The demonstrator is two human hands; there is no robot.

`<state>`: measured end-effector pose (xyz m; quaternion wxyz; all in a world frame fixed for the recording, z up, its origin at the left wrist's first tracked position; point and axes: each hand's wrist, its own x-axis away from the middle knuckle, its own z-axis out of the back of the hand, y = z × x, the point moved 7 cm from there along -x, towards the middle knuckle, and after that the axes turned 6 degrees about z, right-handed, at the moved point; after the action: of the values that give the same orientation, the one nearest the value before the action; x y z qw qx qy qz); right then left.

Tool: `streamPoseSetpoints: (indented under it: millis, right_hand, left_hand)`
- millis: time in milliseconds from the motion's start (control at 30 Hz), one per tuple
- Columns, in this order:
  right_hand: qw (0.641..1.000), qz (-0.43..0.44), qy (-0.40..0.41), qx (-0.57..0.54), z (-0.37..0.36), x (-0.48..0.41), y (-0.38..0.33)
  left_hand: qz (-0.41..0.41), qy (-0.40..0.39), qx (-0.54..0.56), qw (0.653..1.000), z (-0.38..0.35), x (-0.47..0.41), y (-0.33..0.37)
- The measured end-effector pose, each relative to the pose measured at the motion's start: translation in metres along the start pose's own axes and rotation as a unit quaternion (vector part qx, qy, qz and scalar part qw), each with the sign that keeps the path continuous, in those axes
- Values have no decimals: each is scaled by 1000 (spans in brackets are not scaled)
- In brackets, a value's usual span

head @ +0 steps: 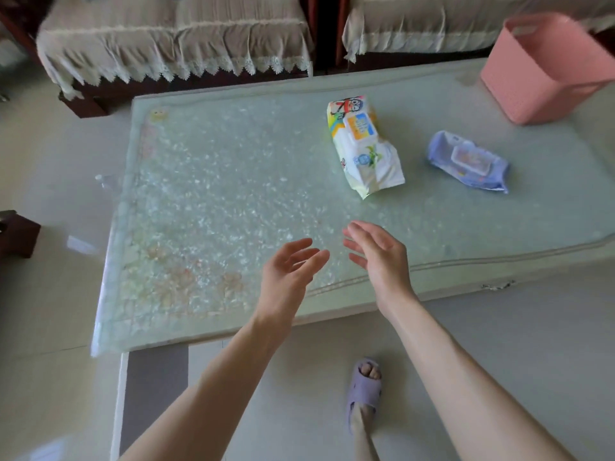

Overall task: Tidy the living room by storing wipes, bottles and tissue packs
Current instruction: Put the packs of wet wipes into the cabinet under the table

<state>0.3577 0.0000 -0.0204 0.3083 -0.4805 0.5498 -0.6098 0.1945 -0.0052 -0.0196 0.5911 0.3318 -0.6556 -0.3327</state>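
- Left hand (289,268): held above the near part of the glass-topped table (206,201), palm turned inward, fingers relaxed and slightly spread, gripping nothing.
- Right hand (377,252): held just beside the left, palm facing it, fingers extended and a little apart, gripping nothing. The two hands do not touch.
- White wipes pack (362,146): lies flat on the table, beyond the hands, lid upward, colourful print at its far end.
- Blue wipes pack (469,161): lies flat on the table to the right of the white pack, apart from it, lid upward.
- Pink basket (545,68): stands on the far right corner of the table, tilted in this view; contents cannot be seen.
- Surroundings: two seats with lace-edged covers (173,44) behind the table; a foot in a lilac slipper (364,390) on the tiled floor.
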Motion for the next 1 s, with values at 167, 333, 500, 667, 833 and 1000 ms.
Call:
streamPoseSetpoints:
  millis: [167,333,500,667,833,1000]
  right_hand:
    - [1000,-10,5,7,39,-87,-12]
    - [1000,-17,4,20,68,-160,-10]
    - [998,-33,-1,61,76,-225,1]
    - [994,-45,0,103,69,-276,16]
    - [989,-80,-14,122,54,-330,32]
    - [993,-96,-47,43,32,-357,37]
  left_hand:
    - [20,16,-5,1000,-54,-72,20]
    - [40,33,19,998,-92,-130,25]
    - [70,68,26,995,-104,-183,24]
    - [91,87,15,992,-112,-233,27]
    - [135,74,39,987,-122,-281,27]
    - [143,64,89,984,-129,-306,28]
